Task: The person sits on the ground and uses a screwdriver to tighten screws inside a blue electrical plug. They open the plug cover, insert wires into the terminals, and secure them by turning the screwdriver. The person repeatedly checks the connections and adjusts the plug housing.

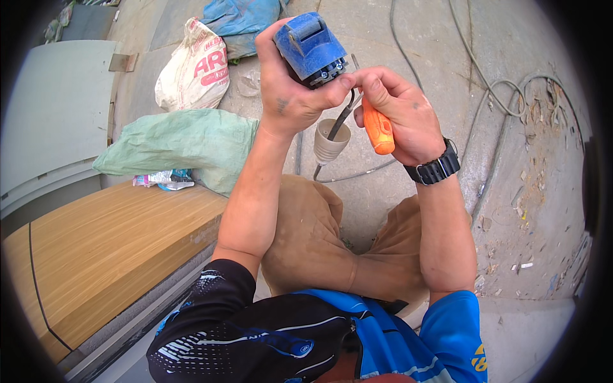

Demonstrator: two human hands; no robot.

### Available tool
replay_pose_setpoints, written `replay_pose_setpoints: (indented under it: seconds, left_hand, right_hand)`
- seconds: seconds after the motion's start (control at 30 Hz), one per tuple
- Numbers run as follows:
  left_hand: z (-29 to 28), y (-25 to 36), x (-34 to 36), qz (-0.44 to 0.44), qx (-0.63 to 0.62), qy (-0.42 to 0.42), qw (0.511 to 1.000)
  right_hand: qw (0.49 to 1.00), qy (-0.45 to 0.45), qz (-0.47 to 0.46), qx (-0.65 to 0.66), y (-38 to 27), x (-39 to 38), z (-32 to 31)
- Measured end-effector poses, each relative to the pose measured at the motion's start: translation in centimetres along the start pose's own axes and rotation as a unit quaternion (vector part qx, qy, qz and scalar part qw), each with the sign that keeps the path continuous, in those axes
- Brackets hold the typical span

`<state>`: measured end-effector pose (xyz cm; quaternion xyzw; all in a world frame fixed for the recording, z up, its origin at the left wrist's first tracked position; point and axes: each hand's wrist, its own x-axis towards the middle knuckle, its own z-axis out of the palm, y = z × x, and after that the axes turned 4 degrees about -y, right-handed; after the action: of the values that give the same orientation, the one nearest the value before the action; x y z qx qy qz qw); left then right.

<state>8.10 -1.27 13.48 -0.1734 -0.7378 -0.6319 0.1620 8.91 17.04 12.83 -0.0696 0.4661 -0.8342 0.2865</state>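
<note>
A: Background: grey concrete floor [364, 32], with grey cord [491, 88] looping across it at right. At left, a wood-grain board [128, 236]; a green sack [179, 140] lies at its far end, a white sack [191, 73] beyond

B: Position of the workpiece?

A: Blue housing [311, 48], raised above the floor in front of the person, its screw-studded underside tilted toward the right

B: Left hand [287, 96]?

A: Wrapped around the housing. Thumb pressed along the lower edge, fingers curled around the far left side, mostly hidden

B: Right hand [408, 108]?

A: Holds a screwdriver [379, 131] by its orange handle, thumb bearing on it, index finger stretched toward the left thumb. Remaining fingers largely concealed; their exact closure cannot be told. Metal shaft points up, just beside the housing

B: Anything hanging below?

A: A black cable [340, 124] passes through a beige ribbed cup [331, 143], open end up. Whether the cable is fastened inside the housing cannot be told
</note>
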Motion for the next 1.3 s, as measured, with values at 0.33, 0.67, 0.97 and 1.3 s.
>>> replay_pose_setpoints:
  seconds: [0.33, 0.67, 0.97, 1.3]
  left_hand:
    - [-1.3, 0.2, 0.6, 0.071, 0.122, -0.023, 0.990]
    - [-2.6, -3.4, 0.2, 0.014, 0.173, -0.020, 0.985]
    - [-3.5, -4.7, 0.1, 0.025, 0.271, -0.022, 0.962]
    - [-3.0, -4.5, 0.2, 0.011, 0.213, -0.052, 0.976]
  right_hand:
    - [0.970, 0.124, -0.171, 0.122, -4.2, -1.0, -3.0]
    - [0.854, 0.198, -0.404, -0.260, -3.6, -2.4, -0.6]
    - [0.838, 0.222, -0.439, -0.237, -4.2, -2.1, -0.7]
    - [0.844, 0.186, -0.436, -0.252, -4.2, -1.7, -1.7]
